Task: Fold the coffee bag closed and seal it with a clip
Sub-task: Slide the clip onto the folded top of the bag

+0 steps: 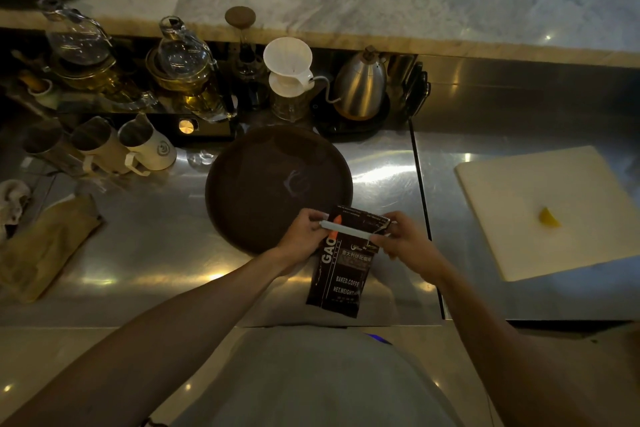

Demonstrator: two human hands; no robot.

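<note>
A black coffee bag (341, 274) with white lettering and an orange mark is held upright over the steel counter, near its front edge. A long white clip (346, 229) lies across the bag just below its top. My left hand (304, 239) grips the bag's left side and the clip's left end. My right hand (403, 239) pinches the clip's right end together with the bag's top right corner. The bag's top strip sticks up above the clip.
A round dark tray (263, 184) lies just behind the bag. A white cutting board (540, 204) with a yellow lemon piece (549, 218) sits at the right. Milk jugs (145, 146), glass pots, a white dripper (289, 62) and a steel kettle (360, 87) line the back. A folded cloth (45, 246) lies left.
</note>
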